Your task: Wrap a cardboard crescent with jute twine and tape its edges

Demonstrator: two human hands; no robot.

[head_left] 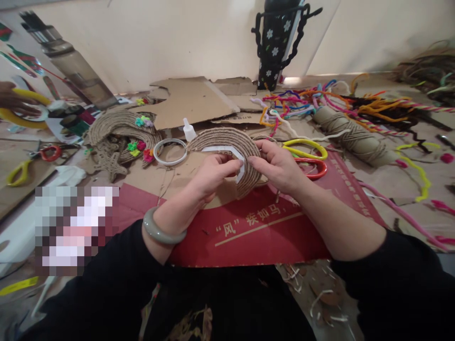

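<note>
A crescent wrapped in rows of brown twine [227,137] is held up between both hands, over a red printed board [263,237]. White tape [236,154] runs along its inner curve. My left hand [213,175] pinches the inner edge at the tape, thumb toward the right. My right hand [275,163] grips the outer right side of the crescent, with thumb and fingertips on the twine rows. Scissors with yellow and red handles [311,168] lie just beyond my right hand. A white ring [169,151] and a white-capped glue bottle [189,130] are left of the crescent.
Another twine crescent with pompom flowers [140,128] and a twine star [111,162] lie to the left. A twine roll [351,135] and colourful pipe cleaners [295,102] are at the right. A black flowered bottle [275,52] stands behind. Another person's hand [16,102] touches yellow tape far left.
</note>
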